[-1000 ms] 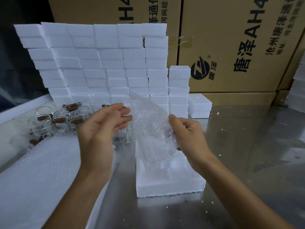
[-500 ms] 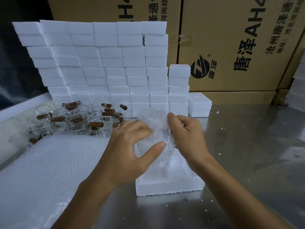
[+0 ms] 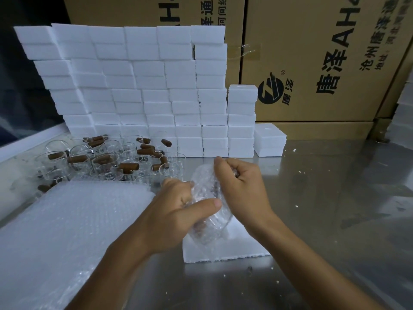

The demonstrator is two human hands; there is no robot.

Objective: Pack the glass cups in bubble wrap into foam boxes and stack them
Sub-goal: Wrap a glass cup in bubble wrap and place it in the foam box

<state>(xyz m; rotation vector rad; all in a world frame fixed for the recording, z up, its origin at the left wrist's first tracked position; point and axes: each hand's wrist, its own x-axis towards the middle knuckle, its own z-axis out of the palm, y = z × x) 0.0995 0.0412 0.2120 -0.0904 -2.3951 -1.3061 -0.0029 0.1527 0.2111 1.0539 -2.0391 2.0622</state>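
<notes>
A glass cup wrapped in bubble wrap is held between both hands, just above an open white foam box on the steel table. My left hand grips the bundle's left side, thumb across its front. My right hand is closed on the wrap's upper end. Several bare glass cups with brown wooden handles lie in a heap at the left. Behind them a wall of stacked white foam boxes rises.
A pile of bubble wrap sheets covers the table at the left front. Two foam boxes stand at the right end of the wall. Large cardboard cartons close off the back. Foam crumbs dot the steel table.
The bubble wrap sheet, held up loose a second ago, is now folded tight around the cup. My left hand came in from the left and closed on it; the bundle sank toward the foam box.
</notes>
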